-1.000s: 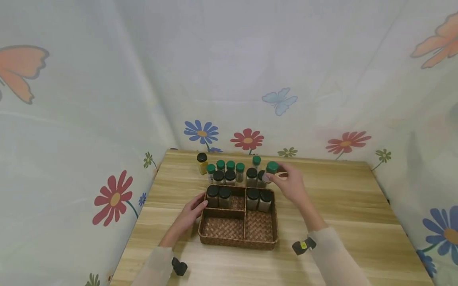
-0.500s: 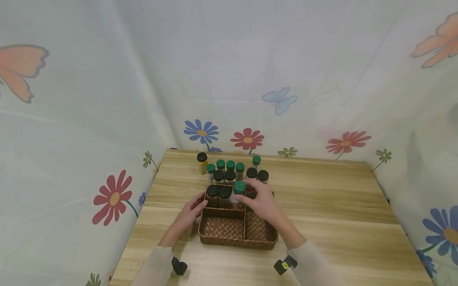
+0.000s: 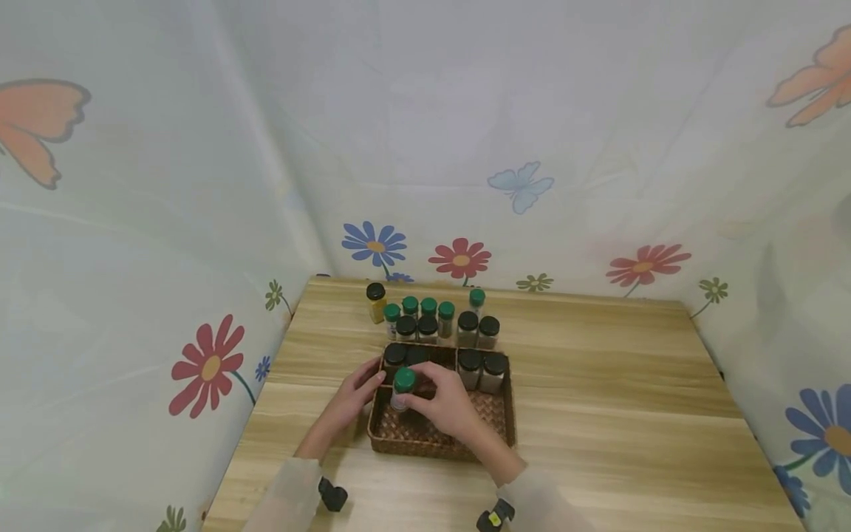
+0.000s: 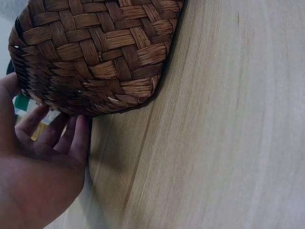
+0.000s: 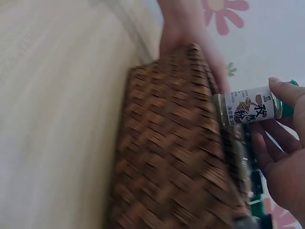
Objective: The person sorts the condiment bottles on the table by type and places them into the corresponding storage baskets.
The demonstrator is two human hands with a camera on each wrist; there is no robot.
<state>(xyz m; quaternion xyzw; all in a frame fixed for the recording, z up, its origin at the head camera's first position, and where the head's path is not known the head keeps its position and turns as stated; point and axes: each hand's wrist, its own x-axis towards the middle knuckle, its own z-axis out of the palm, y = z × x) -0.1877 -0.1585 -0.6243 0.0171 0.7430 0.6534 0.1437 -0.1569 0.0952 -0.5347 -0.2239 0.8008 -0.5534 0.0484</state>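
Observation:
Between thumb and fingers my right hand (image 3: 445,403) pinches a small spice jar (image 3: 404,381) with a green cap. It hangs upright over the front left compartment of a brown woven basket (image 3: 432,448). In the right wrist view the jar's white label (image 5: 250,106) shows dark printing, and its base overlaps the basket's rim. My left hand (image 3: 352,399) holds the basket at its back left corner, thumb at the rim and fingers around the outside wall (image 4: 95,47). Two black-capped jars (image 3: 395,355) stand in the back left compartment, partly hidden; two more (image 3: 482,369) stand in the right one.
Behind the basket several green-capped jars (image 3: 446,318) and black-capped jars (image 3: 468,329) stand on the wooden table (image 3: 618,384). A yellow jar (image 3: 376,304) with a black cap is at the back left. A flower-printed curtain (image 3: 565,222) surrounds the table.
My right hand has carried the green-capped jar from behind the basket's right side, over the back left compartment, to the front left one. The left hand and basket have stayed put.

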